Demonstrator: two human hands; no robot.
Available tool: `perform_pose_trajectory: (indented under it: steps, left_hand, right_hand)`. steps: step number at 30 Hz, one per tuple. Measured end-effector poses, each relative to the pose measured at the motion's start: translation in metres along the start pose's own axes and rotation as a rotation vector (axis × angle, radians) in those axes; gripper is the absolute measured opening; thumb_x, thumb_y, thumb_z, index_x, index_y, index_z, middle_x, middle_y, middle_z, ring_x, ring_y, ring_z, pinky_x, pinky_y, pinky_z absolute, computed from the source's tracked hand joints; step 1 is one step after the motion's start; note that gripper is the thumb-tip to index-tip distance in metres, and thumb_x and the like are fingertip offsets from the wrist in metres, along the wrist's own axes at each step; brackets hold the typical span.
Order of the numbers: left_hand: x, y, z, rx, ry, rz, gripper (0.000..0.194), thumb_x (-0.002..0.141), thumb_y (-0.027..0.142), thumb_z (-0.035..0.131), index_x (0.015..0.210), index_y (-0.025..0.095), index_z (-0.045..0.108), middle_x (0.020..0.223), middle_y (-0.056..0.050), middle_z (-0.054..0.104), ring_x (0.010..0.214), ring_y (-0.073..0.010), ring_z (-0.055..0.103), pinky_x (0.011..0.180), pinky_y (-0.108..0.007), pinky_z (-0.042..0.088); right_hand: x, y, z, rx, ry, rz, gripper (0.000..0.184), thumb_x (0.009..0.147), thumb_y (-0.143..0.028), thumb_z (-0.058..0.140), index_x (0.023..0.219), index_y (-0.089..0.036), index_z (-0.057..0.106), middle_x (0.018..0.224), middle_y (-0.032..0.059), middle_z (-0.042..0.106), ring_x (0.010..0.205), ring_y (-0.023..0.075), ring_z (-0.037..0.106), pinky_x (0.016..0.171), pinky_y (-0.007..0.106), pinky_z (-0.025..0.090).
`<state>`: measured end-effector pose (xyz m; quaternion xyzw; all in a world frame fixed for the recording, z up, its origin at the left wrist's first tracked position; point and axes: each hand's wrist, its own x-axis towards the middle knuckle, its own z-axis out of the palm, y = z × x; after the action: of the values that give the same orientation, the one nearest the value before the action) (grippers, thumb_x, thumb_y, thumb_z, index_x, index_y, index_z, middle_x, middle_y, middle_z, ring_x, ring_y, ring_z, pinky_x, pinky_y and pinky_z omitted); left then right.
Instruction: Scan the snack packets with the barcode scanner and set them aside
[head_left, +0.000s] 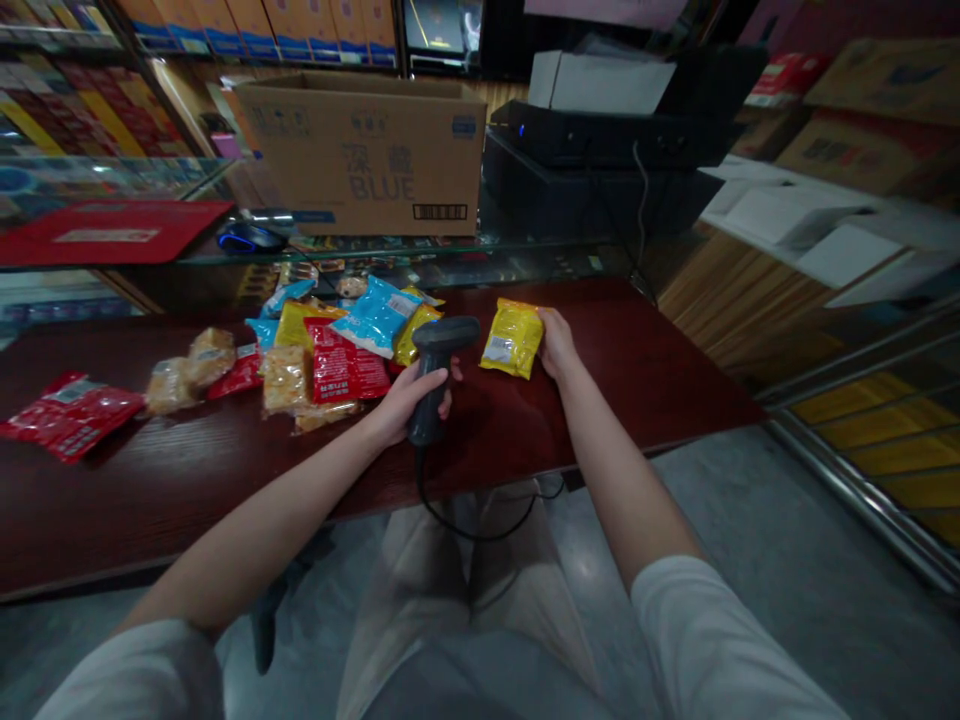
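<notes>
Rightward, open desk (645, 350) borders the right hand (557, 345).

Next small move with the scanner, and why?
Probably angle the scanner down at the white label on the yellow packet: the left hand grips the scanner with its head toward the packet, and the right hand holds the packet's edge, leaving the label uncovered.

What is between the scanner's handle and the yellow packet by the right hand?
Fingertips of the left hand, then a strip of dark red tabletop, as the head view shows.
</notes>
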<state>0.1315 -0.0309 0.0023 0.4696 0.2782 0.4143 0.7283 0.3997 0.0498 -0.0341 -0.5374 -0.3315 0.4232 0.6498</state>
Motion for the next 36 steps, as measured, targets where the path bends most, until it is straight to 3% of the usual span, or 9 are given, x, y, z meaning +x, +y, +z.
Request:
perform_pose_trajectory:
  steps: [6, 11, 24, 32, 36]
  left_hand:
    - [0.000, -0.003, 0.004, -0.021, 0.063, -0.063, 0.055, 0.073, 0.055, 0.081, 0.102, 0.014, 0.058, 0.098, -0.006, 0.068, 0.049, -0.0054, 0.053, 0.040, -0.022, 0.045]
    - [0.002, -0.005, 0.006, -0.026, 0.047, -0.083, 0.060, 0.071, 0.060, 0.081, 0.101, 0.013, 0.058, 0.088, -0.003, 0.066, 0.044, -0.0036, 0.047, 0.036, -0.020, 0.040]
    - [0.000, 0.006, 0.014, 0.035, 0.034, -0.119, 0.058, 0.068, 0.058, 0.083, 0.093, 0.015, 0.054, 0.075, 0.004, 0.058, 0.041, -0.0037, 0.047, 0.034, -0.019, 0.037]
    - [0.006, 0.007, 0.010, 0.029, 0.030, -0.064, 0.056, 0.074, 0.058, 0.080, 0.099, 0.014, 0.058, 0.090, -0.006, 0.070, 0.043, -0.0046, 0.050, 0.036, -0.019, 0.038]
    - [0.019, 0.014, 0.008, -0.030, 0.090, -0.071, 0.056, 0.074, 0.060, 0.079, 0.098, 0.013, 0.061, 0.081, -0.005, 0.069, 0.044, -0.0067, 0.052, 0.036, -0.019, 0.038]
  right_hand:
    - [0.007, 0.006, 0.004, -0.050, 0.012, -0.045, 0.033, 0.072, -0.051, 0.068, 0.079, -0.024, 0.048, 0.073, -0.0042, 0.056, 0.072, 0.0150, 0.056, 0.069, 0.028, 0.048]
    - [0.007, 0.009, 0.006, -0.036, -0.031, -0.067, 0.035, 0.065, -0.045, 0.073, 0.084, -0.023, 0.053, 0.080, -0.0035, 0.062, 0.079, 0.0160, 0.059, 0.074, 0.028, 0.049]
    - [0.007, 0.011, 0.006, -0.088, -0.037, -0.121, 0.031, 0.070, -0.046, 0.072, 0.083, -0.024, 0.054, 0.078, -0.0026, 0.060, 0.077, 0.0163, 0.059, 0.074, 0.030, 0.049]
    - [0.007, 0.012, 0.004, 0.002, -0.035, -0.086, 0.030, 0.069, -0.039, 0.073, 0.086, -0.022, 0.055, 0.082, -0.0026, 0.064, 0.080, 0.0159, 0.062, 0.077, 0.030, 0.051]
    - [0.011, 0.009, -0.001, 0.090, -0.081, -0.037, 0.039, 0.063, -0.036, 0.074, 0.093, -0.023, 0.054, 0.091, -0.0008, 0.066, 0.085, 0.0175, 0.065, 0.080, 0.033, 0.054]
